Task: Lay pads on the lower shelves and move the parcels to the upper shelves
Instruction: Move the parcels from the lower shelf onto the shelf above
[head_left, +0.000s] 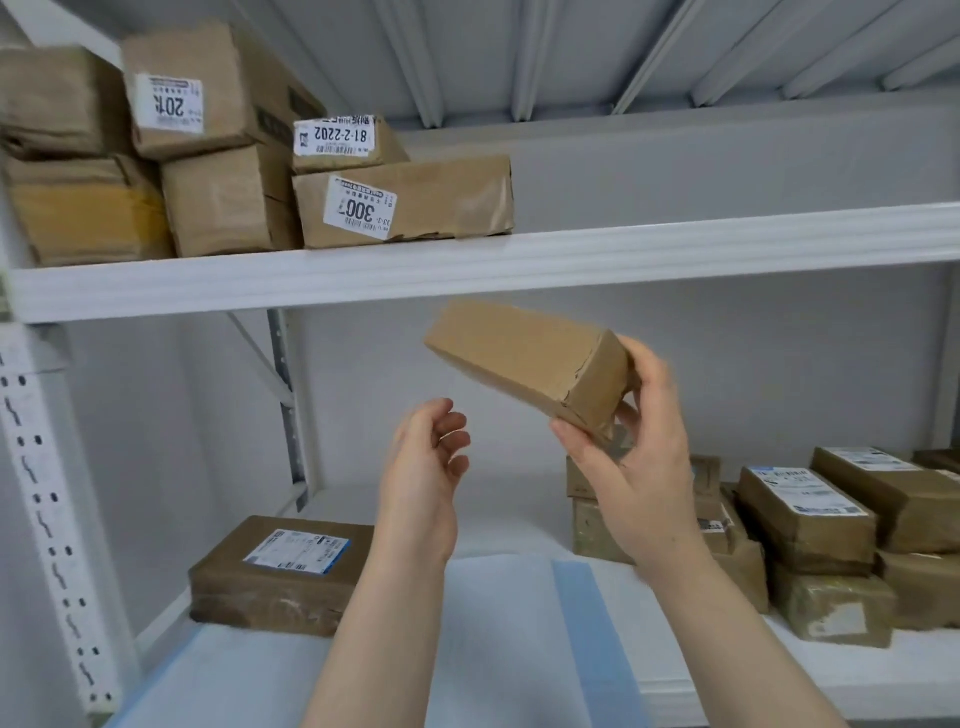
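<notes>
Here the right hand (639, 467) grips a plain brown parcel (530, 364) by its near end, thumb on the lower corner and fingers wrapped round the far side; the parcel hangs in the air, tilted, its far end raised toward the left; it sits just below the front edge of the upper shelf (571, 260) and touches neither shelf. The left hand (423, 467) is raised beside it, palm turned inward, fingers loosely curled and holding nothing; it is near the parcel but apart from it.

On the upper shelf, brown parcels are stacked at the left; a long one with a label reading 300 (405, 202) lies at the front, and a smaller one with a numbered label (345, 140) rests on top of it; taller boxes (187, 88) are piled further left.

On the lower shelf (519, 519) a white pad with a blue band (498, 623) lies flat at the front, under the forearms; a taped parcel with a blue-edged label (283, 577) sits at the pad's far left corner, though whether on it or just beside it I cannot tell; a cluster of labelled parcels (810, 525) is stacked at the right, partly hidden behind the right hand. A perforated white upright (47, 519) stands at the left edge.
</notes>
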